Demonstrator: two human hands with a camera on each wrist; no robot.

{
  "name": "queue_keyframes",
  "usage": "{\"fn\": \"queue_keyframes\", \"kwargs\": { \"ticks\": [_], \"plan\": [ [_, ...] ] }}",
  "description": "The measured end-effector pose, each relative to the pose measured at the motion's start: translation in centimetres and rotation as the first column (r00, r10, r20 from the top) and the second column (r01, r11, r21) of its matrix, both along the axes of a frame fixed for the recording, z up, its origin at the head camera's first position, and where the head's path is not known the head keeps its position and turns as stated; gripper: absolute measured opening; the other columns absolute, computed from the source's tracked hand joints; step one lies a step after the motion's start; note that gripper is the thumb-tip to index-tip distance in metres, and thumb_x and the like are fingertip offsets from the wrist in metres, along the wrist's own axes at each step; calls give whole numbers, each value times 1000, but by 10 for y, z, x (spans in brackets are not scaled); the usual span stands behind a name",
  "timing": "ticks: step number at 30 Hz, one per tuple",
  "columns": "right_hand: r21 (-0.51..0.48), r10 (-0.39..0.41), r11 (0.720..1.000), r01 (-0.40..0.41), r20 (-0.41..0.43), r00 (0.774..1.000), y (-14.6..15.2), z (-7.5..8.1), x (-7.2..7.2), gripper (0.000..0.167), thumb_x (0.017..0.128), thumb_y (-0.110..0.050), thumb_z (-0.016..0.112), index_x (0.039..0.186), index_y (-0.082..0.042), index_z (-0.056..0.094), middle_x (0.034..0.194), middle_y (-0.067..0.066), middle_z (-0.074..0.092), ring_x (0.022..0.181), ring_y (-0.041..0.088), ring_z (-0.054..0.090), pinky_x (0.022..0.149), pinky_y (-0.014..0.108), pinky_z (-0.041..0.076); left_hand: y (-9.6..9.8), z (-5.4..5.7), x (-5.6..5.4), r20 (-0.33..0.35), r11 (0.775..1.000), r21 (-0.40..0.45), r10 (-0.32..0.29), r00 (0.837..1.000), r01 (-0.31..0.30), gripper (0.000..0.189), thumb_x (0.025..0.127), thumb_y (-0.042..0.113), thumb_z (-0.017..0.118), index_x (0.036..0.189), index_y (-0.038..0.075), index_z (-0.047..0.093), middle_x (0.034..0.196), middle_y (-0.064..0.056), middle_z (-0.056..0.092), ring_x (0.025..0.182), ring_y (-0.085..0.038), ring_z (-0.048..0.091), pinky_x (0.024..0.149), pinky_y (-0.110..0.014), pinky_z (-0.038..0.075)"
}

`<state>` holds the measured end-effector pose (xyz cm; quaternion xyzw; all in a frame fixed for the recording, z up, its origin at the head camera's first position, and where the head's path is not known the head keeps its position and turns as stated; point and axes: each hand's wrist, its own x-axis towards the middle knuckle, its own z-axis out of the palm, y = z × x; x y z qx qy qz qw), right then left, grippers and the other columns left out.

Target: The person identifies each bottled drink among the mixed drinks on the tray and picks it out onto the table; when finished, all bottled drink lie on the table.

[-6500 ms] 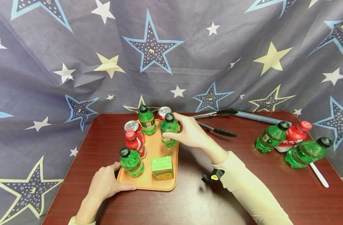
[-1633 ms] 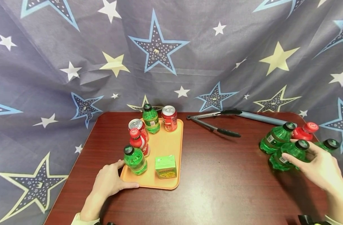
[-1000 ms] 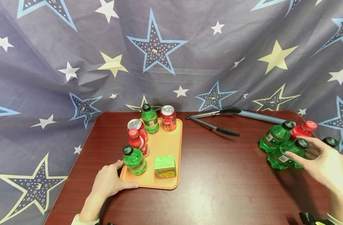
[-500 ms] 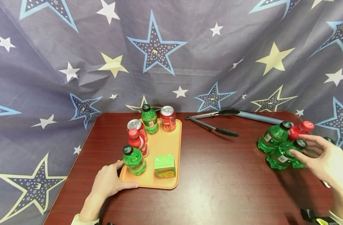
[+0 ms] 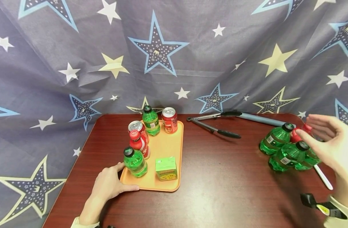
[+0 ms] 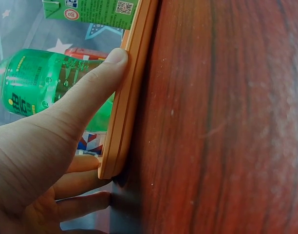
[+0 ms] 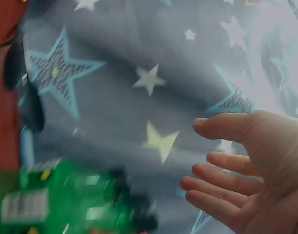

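Observation:
At the near left corner of an orange tray point(image 5: 164, 145), my left hand point(image 5: 106, 182) holds the rim. In the left wrist view its thumb point(image 6: 90, 87) lies along the tray's edge, fingers round the corner. The tray bears a front green bottle point(image 5: 135, 163), a red bottle point(image 5: 140, 145), two red cans, one at the back right point(image 5: 169, 120), another green bottle point(image 5: 151, 122) and a green juice box point(image 5: 166, 169). My right hand point(image 5: 333, 142) hovers with spread fingers, holding nothing, above green bottles, the nearest point(image 5: 286, 158) standing upright. Partly behind that hand is a red bottle point(image 5: 296, 135).
Black-handled tongs point(image 5: 208, 126) lie spread at the table's back, beside a grey-blue bar point(image 5: 259, 118). A white stick point(image 5: 323, 178) lies at the right. A star-patterned cloth point(image 5: 196, 63) hangs behind the wooden table point(image 5: 219, 190).
A green bottle has moved from the tray to the right-hand group. My right hand has let go of it and lifted away. My left hand stays at the tray's corner.

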<state>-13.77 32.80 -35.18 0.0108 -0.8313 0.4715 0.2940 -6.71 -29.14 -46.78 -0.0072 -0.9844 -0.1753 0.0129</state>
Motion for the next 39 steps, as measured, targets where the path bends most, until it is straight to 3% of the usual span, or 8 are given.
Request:
{"fn": "queue_keyframes", "kwargs": {
  "ticks": [5,10,14,22,26,29,32,39],
  "plan": [
    [18,25,1000,-25,10,1000,-28,29,-9,49,84,6,83,128,-11,74,105,-34,71,97,-19,68,85,-1,48,0,-1,0,9,1000,-3,3,1000,-2,114,49,84,90,137,13,72,128,-23,75,104,-44,75,79,-61,58],
    [45,166,985,-166,5,986,-61,44,-24,48,83,3,86,128,-7,75,107,-30,75,96,-16,72,84,3,52,0,0,-1,6,1000,-2,1,1000,-1,114,49,84,90,136,12,72,126,-21,76,101,-43,76,78,-60,58],
    [89,281,956,-279,-7,960,-91,49,-40,47,82,1,88,127,-3,74,109,-30,75,99,-14,73,87,5,53,0,1,-1,15,1000,-4,-1,1000,1,113,50,83,90,136,13,72,125,-21,76,100,-43,76,78,-60,58],
    [160,435,885,-438,54,899,-154,49,-72,44,86,-11,88,128,-12,75,124,7,79,107,-2,75,90,11,56,0,1,-1,26,1000,-5,-2,1000,2,114,50,85,89,137,14,72,127,-21,76,101,-43,76,79,-61,57],
    [162,520,834,-527,85,850,-187,42,-84,44,87,-15,88,129,-13,75,127,4,79,111,12,78,95,27,61,0,2,-1,21,1000,-2,-2,1000,2,113,50,84,89,136,14,72,124,-20,77,99,-42,76,78,-60,57],
    [149,596,781,-606,109,796,-213,34,-91,46,87,-19,89,130,-15,74,128,2,78,115,18,77,97,37,62,1,2,0,23,1000,0,7,1000,-7,113,49,84,90,135,13,72,120,-19,78,97,-41,76,78,-59,57],
    [116,668,722,-682,139,731,-237,26,-95,48,87,-19,89,132,-15,73,131,4,77,117,21,76,97,38,63,1,1,1,29,1000,3,12,1000,-12,113,49,85,89,135,13,72,117,-18,79,95,-40,76,78,-59,57],
    [64,776,612,-788,147,614,-285,14,-99,48,88,-16,89,133,-11,72,128,5,77,115,19,77,99,37,62,2,2,1,18,1000,2,13,1000,-13,114,49,84,90,134,11,73,122,-19,78,98,-42,76,79,-60,58]
  ]
}}
